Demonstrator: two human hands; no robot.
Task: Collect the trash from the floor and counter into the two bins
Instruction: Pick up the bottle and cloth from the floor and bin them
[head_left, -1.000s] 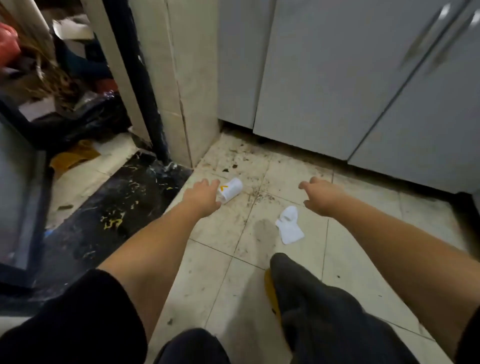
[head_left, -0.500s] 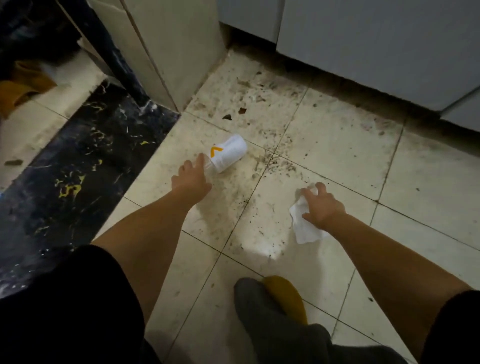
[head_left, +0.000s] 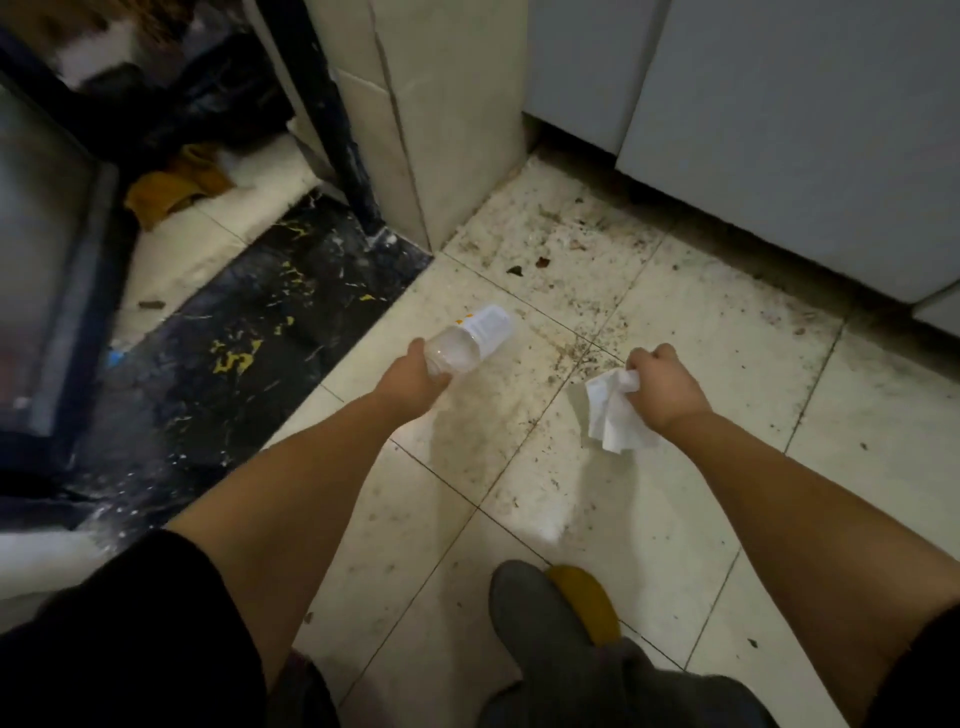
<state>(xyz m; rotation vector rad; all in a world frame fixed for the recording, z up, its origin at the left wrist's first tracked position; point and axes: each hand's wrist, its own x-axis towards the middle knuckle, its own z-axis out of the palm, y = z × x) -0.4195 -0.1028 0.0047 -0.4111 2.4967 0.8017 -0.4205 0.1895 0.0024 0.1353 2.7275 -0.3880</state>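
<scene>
My left hand (head_left: 413, 376) grips a clear plastic bottle (head_left: 470, 340) with a white label, held by its neck end and lifted off the tiled floor, base pointing away from me. My right hand (head_left: 662, 382) is closed on a crumpled white tissue (head_left: 613, 415), which hangs down below the fist above the floor. No bin is in view.
Dirt and small crumbs (head_left: 566, 244) are scattered on the pale tiles near the grey cabinet doors (head_left: 779, 130). A tiled pillar (head_left: 426, 114) stands ahead, with a black marble threshold (head_left: 249, 343) to its left. My grey trouser leg and yellow slipper (head_left: 587, 605) are below.
Both hands have closed on their items and lifted them: the bottle has left the floor in my left hand, the tissue in my right. The view has pulled back and up.
</scene>
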